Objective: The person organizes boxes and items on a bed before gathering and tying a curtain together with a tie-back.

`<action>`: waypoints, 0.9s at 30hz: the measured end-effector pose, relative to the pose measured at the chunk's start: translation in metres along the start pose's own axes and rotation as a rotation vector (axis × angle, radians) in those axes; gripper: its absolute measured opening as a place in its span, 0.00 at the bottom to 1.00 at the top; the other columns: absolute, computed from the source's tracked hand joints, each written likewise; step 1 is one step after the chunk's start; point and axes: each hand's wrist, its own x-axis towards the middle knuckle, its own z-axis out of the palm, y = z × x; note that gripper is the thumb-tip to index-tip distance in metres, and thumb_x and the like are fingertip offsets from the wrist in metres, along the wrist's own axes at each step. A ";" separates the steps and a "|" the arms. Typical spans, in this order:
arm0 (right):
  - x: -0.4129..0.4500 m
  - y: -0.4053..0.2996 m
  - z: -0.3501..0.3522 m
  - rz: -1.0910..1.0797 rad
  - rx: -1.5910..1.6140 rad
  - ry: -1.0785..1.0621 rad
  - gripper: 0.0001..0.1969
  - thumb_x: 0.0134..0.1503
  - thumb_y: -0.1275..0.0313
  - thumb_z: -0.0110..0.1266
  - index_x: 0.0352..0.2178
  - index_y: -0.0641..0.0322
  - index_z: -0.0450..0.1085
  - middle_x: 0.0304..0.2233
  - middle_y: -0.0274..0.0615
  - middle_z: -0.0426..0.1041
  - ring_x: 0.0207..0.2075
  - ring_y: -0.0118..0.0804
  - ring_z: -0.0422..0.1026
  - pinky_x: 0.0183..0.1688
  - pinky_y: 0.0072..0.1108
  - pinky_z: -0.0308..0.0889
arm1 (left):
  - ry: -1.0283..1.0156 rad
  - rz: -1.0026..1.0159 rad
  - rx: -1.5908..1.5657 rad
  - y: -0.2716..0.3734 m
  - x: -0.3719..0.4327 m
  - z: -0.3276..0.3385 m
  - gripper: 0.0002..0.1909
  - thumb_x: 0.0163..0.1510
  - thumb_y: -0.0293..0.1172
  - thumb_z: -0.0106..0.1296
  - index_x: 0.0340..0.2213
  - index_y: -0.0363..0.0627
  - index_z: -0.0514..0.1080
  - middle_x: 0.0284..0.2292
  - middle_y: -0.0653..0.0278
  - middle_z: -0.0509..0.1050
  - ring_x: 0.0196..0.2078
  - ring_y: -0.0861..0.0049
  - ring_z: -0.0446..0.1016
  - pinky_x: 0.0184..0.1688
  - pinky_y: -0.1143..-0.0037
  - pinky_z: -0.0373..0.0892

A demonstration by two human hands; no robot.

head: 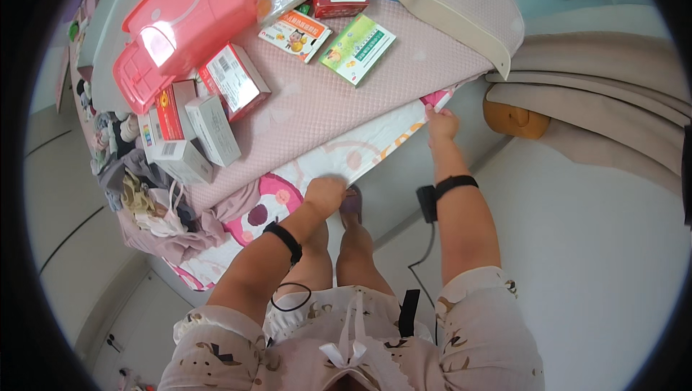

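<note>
A white padded sheet with pink and orange cartoon prints (338,159) hangs out from beneath the pink quilted mattress cover (303,120). My left hand (326,195) is closed around the sheet's lower edge, near its middle. Further right, my right hand (443,122) pinches the same edge by a bright pink patch close to the bed corner. Between the two hands the edge runs fairly straight. Above them on the bed lie a green-and-white box (358,49) and an orange-and-white box (295,35).
A pink plastic storage box (194,18) lies among several cartons, including a red-and-white one (234,82). Rumpled clothes (157,196) pile up at the left. A beige bed rail (443,12) crosses the right corner. Beige curtains (600,99) hang beside a brown object (513,115).
</note>
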 end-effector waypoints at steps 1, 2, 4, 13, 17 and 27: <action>-0.003 -0.002 0.006 0.004 0.010 0.016 0.12 0.44 0.70 0.62 0.20 0.69 0.68 0.18 0.39 0.68 0.22 0.32 0.66 0.28 0.26 0.63 | -0.079 -0.017 0.032 0.003 0.004 -0.004 0.07 0.46 0.32 0.48 0.25 0.44 0.74 0.27 0.55 0.76 0.31 0.63 0.76 0.32 0.68 0.71; -0.004 -0.006 0.011 0.003 0.054 0.016 0.12 0.45 0.70 0.61 0.23 0.69 0.69 0.22 0.41 0.69 0.24 0.33 0.67 0.30 0.26 0.64 | -0.079 -0.001 0.043 0.006 0.007 -0.010 0.07 0.46 0.32 0.48 0.25 0.44 0.74 0.27 0.55 0.76 0.31 0.63 0.76 0.32 0.68 0.71; 0.006 -0.013 0.012 -0.076 0.101 0.005 0.11 0.46 0.71 0.59 0.28 0.69 0.69 0.31 0.46 0.72 0.30 0.36 0.69 0.34 0.27 0.64 | -0.175 -0.011 0.127 0.011 0.015 -0.022 0.08 0.45 0.33 0.49 0.26 0.44 0.73 0.27 0.57 0.76 0.31 0.66 0.76 0.32 0.69 0.71; 0.088 -0.055 -0.016 -0.028 0.487 0.050 0.08 0.45 0.80 0.56 0.30 0.67 0.69 0.25 0.35 0.69 0.26 0.26 0.66 0.28 0.19 0.62 | 0.324 0.242 0.149 0.083 0.098 -0.078 0.13 0.42 0.32 0.51 0.33 0.45 0.67 0.39 0.57 0.67 0.46 0.64 0.65 0.42 0.67 0.65; 0.114 -0.081 -0.037 0.023 0.755 -0.052 0.16 0.43 0.82 0.57 0.36 0.64 0.68 0.29 0.34 0.70 0.30 0.26 0.67 0.32 0.18 0.63 | 0.662 0.361 0.307 0.130 0.179 -0.135 0.20 0.44 0.31 0.50 0.43 0.53 0.68 0.49 0.52 0.59 0.51 0.58 0.59 0.51 0.64 0.58; 0.255 -0.189 -0.133 -0.472 0.976 -0.693 0.24 0.47 0.84 0.45 0.49 0.62 0.62 0.45 0.38 0.67 0.45 0.32 0.66 0.44 0.23 0.64 | 0.716 0.177 0.078 0.205 0.321 -0.222 0.23 0.49 0.24 0.44 0.49 0.51 0.66 0.49 0.44 0.62 0.46 0.51 0.65 0.51 0.66 0.61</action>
